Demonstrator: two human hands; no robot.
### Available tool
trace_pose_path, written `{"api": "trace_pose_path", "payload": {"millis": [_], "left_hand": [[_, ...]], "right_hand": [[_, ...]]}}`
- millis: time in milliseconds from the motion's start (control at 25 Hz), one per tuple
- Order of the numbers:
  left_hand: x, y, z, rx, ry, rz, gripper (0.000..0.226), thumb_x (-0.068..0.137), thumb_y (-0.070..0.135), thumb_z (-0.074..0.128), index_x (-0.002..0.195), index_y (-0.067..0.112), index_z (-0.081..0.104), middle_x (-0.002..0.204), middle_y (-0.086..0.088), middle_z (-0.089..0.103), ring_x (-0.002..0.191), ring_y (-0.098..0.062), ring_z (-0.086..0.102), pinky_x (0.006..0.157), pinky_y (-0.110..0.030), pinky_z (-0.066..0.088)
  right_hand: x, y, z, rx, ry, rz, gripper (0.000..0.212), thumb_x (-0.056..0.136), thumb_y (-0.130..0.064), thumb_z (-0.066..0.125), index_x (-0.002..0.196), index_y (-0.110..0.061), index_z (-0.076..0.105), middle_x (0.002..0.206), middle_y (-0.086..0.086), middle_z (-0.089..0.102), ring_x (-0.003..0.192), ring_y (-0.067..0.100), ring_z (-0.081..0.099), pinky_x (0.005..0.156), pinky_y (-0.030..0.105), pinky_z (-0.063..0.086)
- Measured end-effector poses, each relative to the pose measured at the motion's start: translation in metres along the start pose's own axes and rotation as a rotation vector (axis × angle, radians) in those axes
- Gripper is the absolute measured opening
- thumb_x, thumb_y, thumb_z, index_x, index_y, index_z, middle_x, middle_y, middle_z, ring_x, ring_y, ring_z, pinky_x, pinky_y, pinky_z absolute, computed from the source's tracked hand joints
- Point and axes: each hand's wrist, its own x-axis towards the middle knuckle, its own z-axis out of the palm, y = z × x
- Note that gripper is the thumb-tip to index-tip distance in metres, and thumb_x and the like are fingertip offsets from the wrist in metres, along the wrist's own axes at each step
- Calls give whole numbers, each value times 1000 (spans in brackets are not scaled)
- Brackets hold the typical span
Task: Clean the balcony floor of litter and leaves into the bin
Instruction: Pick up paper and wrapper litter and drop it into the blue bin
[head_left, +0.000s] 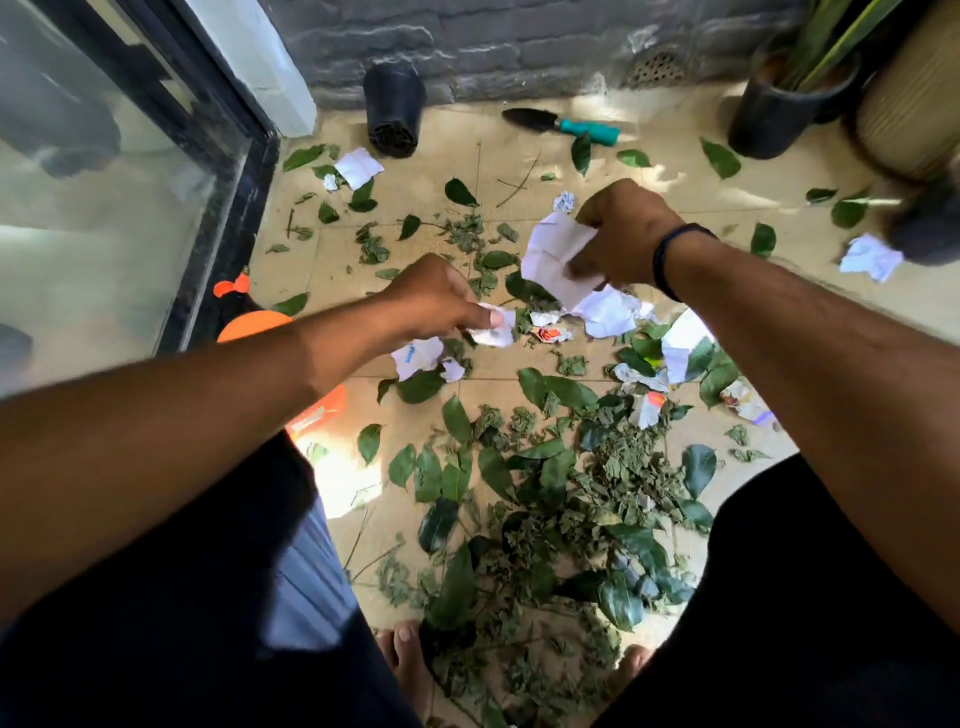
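My right hand (621, 234) grips a creased white sheet of paper (556, 254) above the tiled floor. My left hand (436, 301) pinches a small crumpled white scrap (493, 330) just over the litter. Between my legs lies a big heap of green leaves (566, 509). More crumpled papers (608, 314) and wrappers (647, 408) lie around the hands. An orange bin (311, 410) stands at my left, mostly hidden under my left forearm.
A glass door with a black frame (223, 208) runs along the left. At the back wall lie a tipped black pot (392, 111) and a teal-handled trowel (566, 124). Potted plants (789, 104) stand at the back right. Loose leaves and papers (358, 167) dot the tiles.
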Motion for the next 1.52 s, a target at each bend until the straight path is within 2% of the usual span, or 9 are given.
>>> {"api": "trace_pose_path", "payload": {"millis": [120,240,480,600,760,960,1120,1360,1520], "left_hand": [[-8,10,-1,-308,-96,82,24,87,31,77,90,8,75,61,4,62,56,-9,51,46,-19,39],[-2,31,7,-385,-175,201,14,90,27,73,88,13,73,58,11,62,54,-5,52,46,-18,38],[1,44,29,-453,32,338,29,71,11,90,69,11,61,56,4,64,47,-6,57,48,-20,45],[12,43,30,-455,69,336,33,66,16,93,68,14,61,61,-3,66,47,-8,56,47,-21,43],[22,35,25,-503,-176,211,22,76,11,85,76,15,63,57,-1,63,46,-9,48,42,-19,37],[41,9,26,-709,-360,72,34,81,20,74,108,2,69,81,-8,76,62,-12,68,51,-20,53],[86,-33,58,-58,13,14,9,93,15,71,99,9,73,97,-14,76,79,-25,74,67,-33,61],[101,-48,165,551,37,352,34,87,-9,56,105,13,75,156,-8,39,134,-31,45,104,-41,45],[112,-54,180,704,22,408,48,86,-11,48,126,8,66,158,-9,38,140,-33,38,114,-45,37]], "right_hand": [[1,9,-7,205,59,84,16,88,-7,67,97,7,69,81,19,63,62,33,64,62,41,59],[0,16,-5,253,30,117,16,87,-9,70,103,-4,68,93,13,62,85,34,69,66,38,61],[-11,13,1,887,-474,142,29,102,-17,54,117,6,63,113,25,70,104,39,69,92,49,57],[-11,15,-2,905,-405,109,27,93,-7,65,106,16,61,110,30,68,86,33,74,77,40,62],[-10,17,-3,834,-400,101,54,76,-4,77,120,19,57,116,32,66,91,33,72,76,35,63],[-7,18,-8,550,-232,123,32,77,3,80,107,7,70,99,22,73,79,30,73,59,29,61],[0,17,-9,-51,11,102,43,78,-11,84,117,-4,68,107,11,69,79,21,59,60,24,48],[16,28,-15,-18,128,154,18,84,-11,74,80,-14,57,84,2,50,77,18,47,37,14,29],[18,34,-14,39,153,141,40,81,-15,80,116,-12,63,108,1,60,87,17,57,56,22,43]]}}
